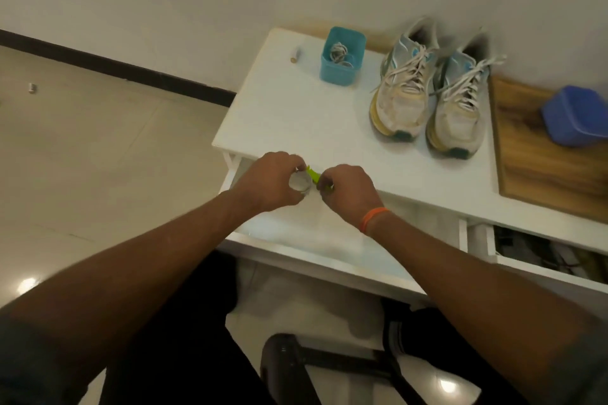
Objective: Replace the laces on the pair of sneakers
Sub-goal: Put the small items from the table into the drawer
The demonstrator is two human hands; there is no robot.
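Two worn white and light-blue sneakers, the left one (pixel 404 89) and the right one (pixel 460 105), stand side by side on the white table (pixel 289 115), toes toward me, both with white laces. At the table's near edge my left hand (pixel 273 184) grips a small clear roll-like object (pixel 69 187) that is mostly hidden by my fingers. My right hand (pixel 348 194), with an orange wristband, pinches a bright green lace (pixel 314 176) that runs between the two hands.
A teal cup (pixel 343 56) holding pale cords stands at the back of the table, a small cylinder (pixel 295 54) to its left. A wooden board (pixel 539 154) with a blue container (pixel 575 115) lies at the right. Two drawers (pixel 539 260) stand open below.
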